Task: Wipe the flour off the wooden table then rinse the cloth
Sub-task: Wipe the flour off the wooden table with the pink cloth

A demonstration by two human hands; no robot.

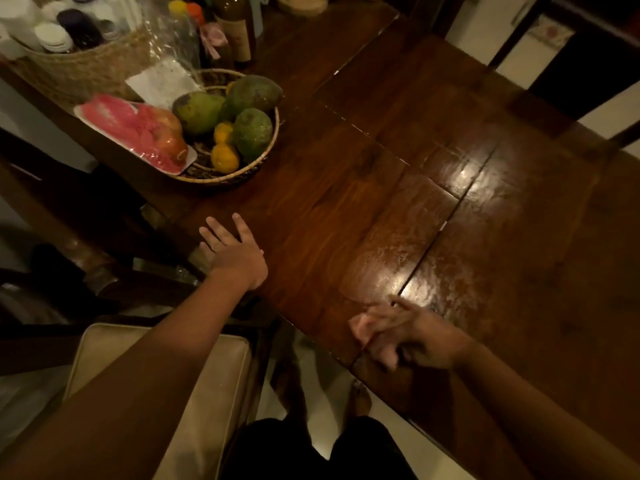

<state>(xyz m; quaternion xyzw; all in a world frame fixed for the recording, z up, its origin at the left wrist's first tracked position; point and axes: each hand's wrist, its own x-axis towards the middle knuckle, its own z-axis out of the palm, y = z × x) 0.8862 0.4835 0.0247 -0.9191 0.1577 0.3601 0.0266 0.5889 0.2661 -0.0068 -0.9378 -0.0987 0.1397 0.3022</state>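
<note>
Wiping stage, judging by the pale floury film [408, 261] left on the dark polished wooden table [346, 174], thickest around the plank seams just beyond the right hand. Best done with the small pink crumpled cloth [375, 336] pressed flat and dragged in long overlapping strokes toward the near edge, gathering powder rather than smearing it; worth folding to a clean face once loaded, and running along the seams where flour probably lodges. Rinsing not yet due.

Right hand [412, 336] closed around the pink cloth, bunched at the table's near edge, index finger pointing outward over the wood, forearm angling in from the lower right; blurred, so exact finger placement hard to tell. Left hand [235, 252] empty, fingers spread wide, palm down at the table's left edge, arm stretched long from the lower left, apparently bracing. Round woven basket of green and yellow fruit [225, 129] well apart, further back on the left.
</note>
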